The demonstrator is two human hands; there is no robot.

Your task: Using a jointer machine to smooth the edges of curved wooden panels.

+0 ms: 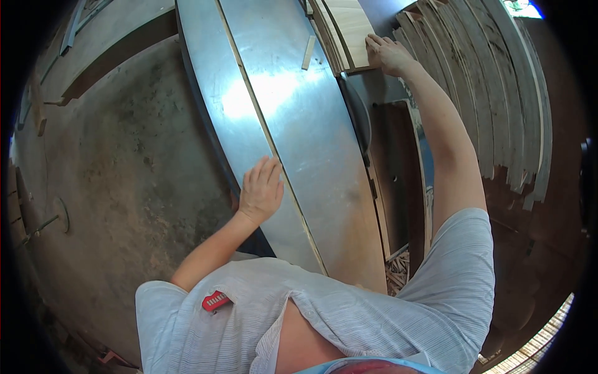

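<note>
A long metal-topped table (311, 149) runs away from me, and a thin light strip (249, 90) stretches lengthwise along it. My left hand (260, 190) rests on the metal, its fingers stretched out and the fingertips close against the strip. Out to the far right, my right hand (389, 56) is closed at the near end of a pale wooden board (350, 28); its thumb is hidden. That board lies among other pale pieces beside the table. A short wooden stick (308, 52) lies on the metal top to the right of the strip.
Several long grey boards (479, 81) are stacked at the far right. A dark curved part (357, 115) sits along the table's right side, with wood scraps (397, 271) below. Stained concrete floor (137, 181) spreads to the left, where a round-based metal rod (61, 215) stands.
</note>
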